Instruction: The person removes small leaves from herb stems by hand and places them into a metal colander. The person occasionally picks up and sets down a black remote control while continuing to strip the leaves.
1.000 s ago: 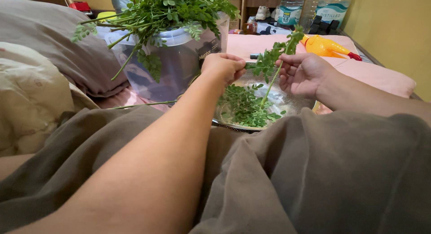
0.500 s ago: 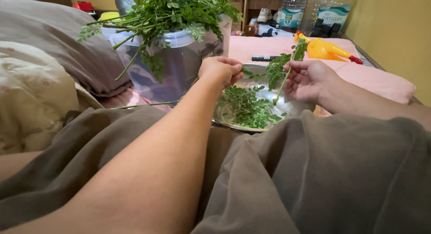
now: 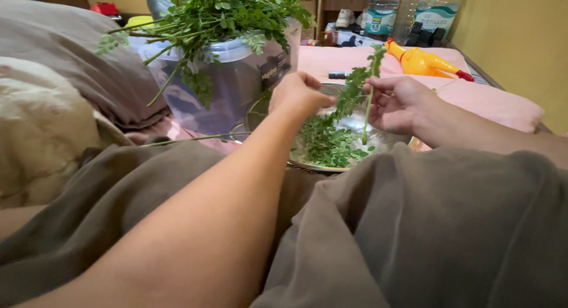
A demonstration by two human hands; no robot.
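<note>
Right hand: centre-right of the frame, fingers pinched on the leafy sprig, gripping its thin stem about midway.
Left hand: centre of the frame, just beside the sprig's lower leaves; fingers curled closed, seemingly nipping leaflets, though the tips face away from the camera.
Sprig's lie: long axis near upright, slightly tilted; leafy tip points to the upper right of the frame, bare stem end points down into the strainer.
Strainer: round metal mesh bowl below both hands, centre of the frame, with a heap of stripped green leaves inside.
Step in hand: as I read it, leaflets are being pulled off the stem over the strainer (the leaves heaped inside support this).
What the next move calls for: a firm hold on the stem while the other hand draws downward along it, both kept over the bowl so leaves drop inside.
Supply: clear plastic tub, upper left of centre, topped with a bunch of leafy branches.
Around: brown blanket across the lower frame, grey pillow upper left, yellow rubber chicken toy on the pink bed sheet, upper right.
</note>
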